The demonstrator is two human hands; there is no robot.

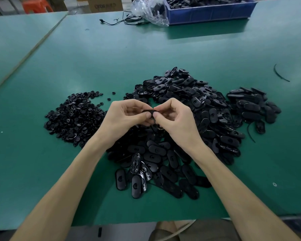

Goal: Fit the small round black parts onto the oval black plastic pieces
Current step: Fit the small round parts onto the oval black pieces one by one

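We pinch one oval [149,113] between both hands [129,113] [172,115]; an off-centre press could pop the hidden round part into the pile [181,136].

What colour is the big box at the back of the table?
The box is blue, seen in the head view.

Left hand [127,113] and right hand [174,115] meet above green table mat [94,54], both pinching one oval black plastic piece [149,112] between fingertips. Heap of small round black parts [73,117] lies left of hands. Large pile of oval black plastic pieces [181,105] under and right of hands; smaller separate pile [252,105] further right. Blue plastic crate [210,12] at far edge, crumpled clear plastic bag [146,9] touching it, black cable [122,20] beside bag.
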